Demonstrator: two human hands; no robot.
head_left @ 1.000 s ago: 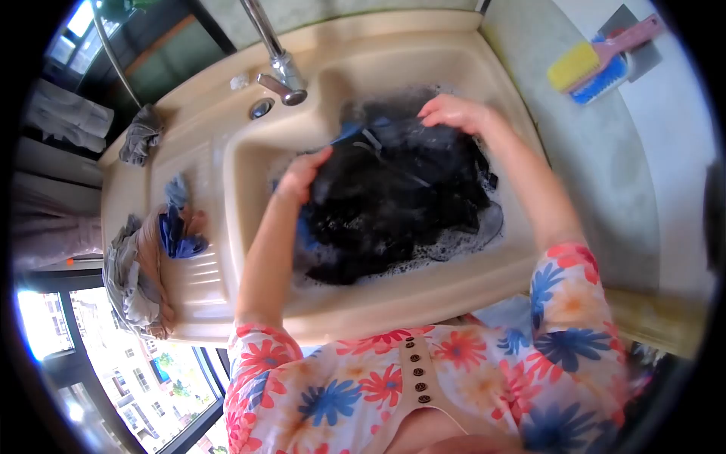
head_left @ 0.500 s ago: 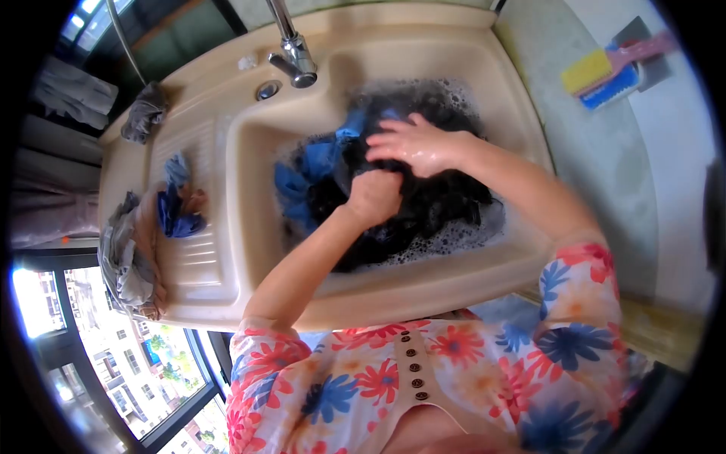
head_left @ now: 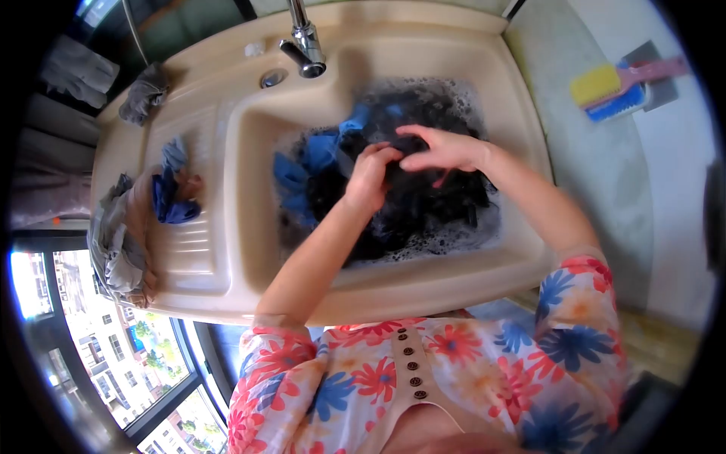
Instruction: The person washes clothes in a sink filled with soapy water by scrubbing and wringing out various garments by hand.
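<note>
A mass of wet black cloth [head_left: 423, 208] lies in soapy water in the sink basin [head_left: 257, 151]. Blue cloth [head_left: 321, 151] shows along its left side. My left hand [head_left: 370, 178] is closed on a bunch of the black cloth near the basin's middle. Facing it, my right hand [head_left: 446, 151] curls its thumb and fingers around the same dark bunch, with some of its fingers hidden. Both hands are just above the soaking pile, close together.
A chrome faucet [head_left: 305, 49] stands behind the basin. Small blue cloths [head_left: 175, 197] and grey cloths [head_left: 121, 242] lie on the ribbed drainboard [head_left: 200, 261] at left. Brushes [head_left: 605, 87] rest on the right ledge. A window [head_left: 113, 340] is at lower left.
My right hand has gone from spread flat on the black cloth to curled around a bunch of it. My left hand has turned and risen slightly, still gripping cloth. The view has shifted a little.
</note>
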